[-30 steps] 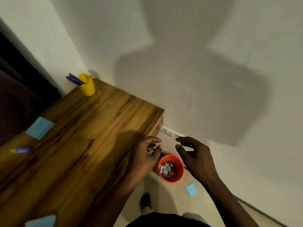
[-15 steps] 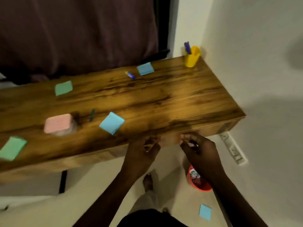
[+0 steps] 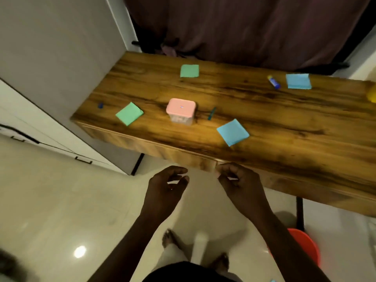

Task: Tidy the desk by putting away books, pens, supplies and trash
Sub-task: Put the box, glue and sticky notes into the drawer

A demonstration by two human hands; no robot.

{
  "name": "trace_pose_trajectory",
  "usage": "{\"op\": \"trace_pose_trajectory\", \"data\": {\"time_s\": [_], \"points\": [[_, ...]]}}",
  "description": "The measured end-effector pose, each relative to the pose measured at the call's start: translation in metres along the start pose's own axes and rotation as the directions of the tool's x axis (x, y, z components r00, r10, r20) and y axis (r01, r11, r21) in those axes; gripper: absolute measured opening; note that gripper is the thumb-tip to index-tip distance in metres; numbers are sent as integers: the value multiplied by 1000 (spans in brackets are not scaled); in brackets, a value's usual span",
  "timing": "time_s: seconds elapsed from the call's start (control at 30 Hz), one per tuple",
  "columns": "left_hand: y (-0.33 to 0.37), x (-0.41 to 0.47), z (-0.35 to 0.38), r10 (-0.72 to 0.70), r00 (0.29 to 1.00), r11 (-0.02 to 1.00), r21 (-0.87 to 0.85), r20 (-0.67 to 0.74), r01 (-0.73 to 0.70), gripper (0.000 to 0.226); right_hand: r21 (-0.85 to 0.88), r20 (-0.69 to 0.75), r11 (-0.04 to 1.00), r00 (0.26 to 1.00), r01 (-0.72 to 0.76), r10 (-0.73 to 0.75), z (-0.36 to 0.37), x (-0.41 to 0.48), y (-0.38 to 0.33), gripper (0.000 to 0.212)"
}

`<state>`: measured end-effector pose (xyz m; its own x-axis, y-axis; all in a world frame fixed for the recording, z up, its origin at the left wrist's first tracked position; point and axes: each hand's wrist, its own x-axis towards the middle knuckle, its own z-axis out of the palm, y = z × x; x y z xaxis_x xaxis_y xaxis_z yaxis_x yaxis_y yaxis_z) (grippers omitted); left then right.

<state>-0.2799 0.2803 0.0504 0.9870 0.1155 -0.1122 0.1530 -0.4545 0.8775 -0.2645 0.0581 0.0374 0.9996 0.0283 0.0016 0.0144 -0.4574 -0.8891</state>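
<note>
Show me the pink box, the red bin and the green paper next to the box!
pink box [image 3: 180,106]: head view, middle of its pink lid.
red bin [image 3: 307,247]: head view, its visible side wall.
green paper [image 3: 129,113]: head view, middle of the sheet.

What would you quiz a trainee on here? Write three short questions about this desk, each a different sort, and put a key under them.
1. True or false: the pink-lidded container stands on the wooden desk.
2. How many green sticky notes lie on the desk? A one, B two, C four.
3. Fill in: the red bin stands on the ____, below the desk's right part.

Key: 1 true. 2 B. 3 floor.
</note>
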Motion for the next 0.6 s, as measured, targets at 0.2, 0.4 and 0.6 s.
{"op": "trace_pose_trajectory", "data": {"time_s": [0.2,0.4,0.6], "points": [[-45,26,-76,-73,995,997,-39,-74,71,16,11,99,1000,995,-3,2,86,35,-33,11],[-80,61,-134,-70,997,997,-20,-39,69,17,67,155,988,980,-140,128,158,67,-45,9],[-105,90,-165,-83,997,996,14,2,83,21,275,241,871,906,-408,348,205,79,-36,12]]}}
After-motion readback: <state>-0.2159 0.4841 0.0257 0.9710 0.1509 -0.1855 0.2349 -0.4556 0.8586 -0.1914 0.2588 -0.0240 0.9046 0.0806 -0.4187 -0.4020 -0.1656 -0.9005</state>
